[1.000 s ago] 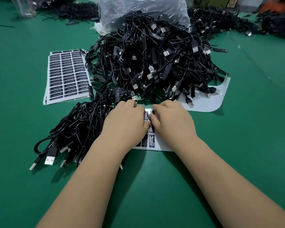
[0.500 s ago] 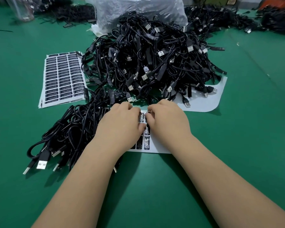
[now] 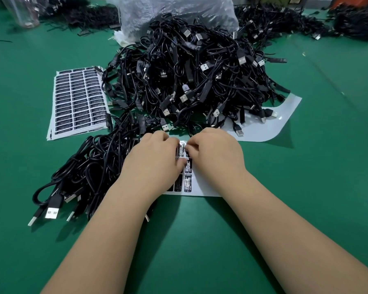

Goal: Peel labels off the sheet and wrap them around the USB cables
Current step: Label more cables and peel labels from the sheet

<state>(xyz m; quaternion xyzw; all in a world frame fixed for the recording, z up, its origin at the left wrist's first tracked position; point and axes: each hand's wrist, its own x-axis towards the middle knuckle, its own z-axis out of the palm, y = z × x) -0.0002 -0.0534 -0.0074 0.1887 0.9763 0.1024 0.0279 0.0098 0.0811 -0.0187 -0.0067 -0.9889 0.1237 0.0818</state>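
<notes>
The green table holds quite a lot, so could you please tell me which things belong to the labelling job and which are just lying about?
In use:
- left hand and right hand, both on the near label sheet
- big pile of USB cables
- cable bundle by the left hand
- full label sheets

Lying about:
- plastic bag
- emptied backing sheet
- far cable heaps

A crinkled clear plastic bag (image 3: pixel 174 11) sits at the far middle of the green table (image 3: pixel 306 187). To the bag's left, near the table's far corner, stands a transparent container (image 3: pixel 25 12), its top cut off by the frame. Far right of the bag, at the frame's edge, an orange-red object (image 3: pixel 348 2) shows, too blurred to identify.
</notes>
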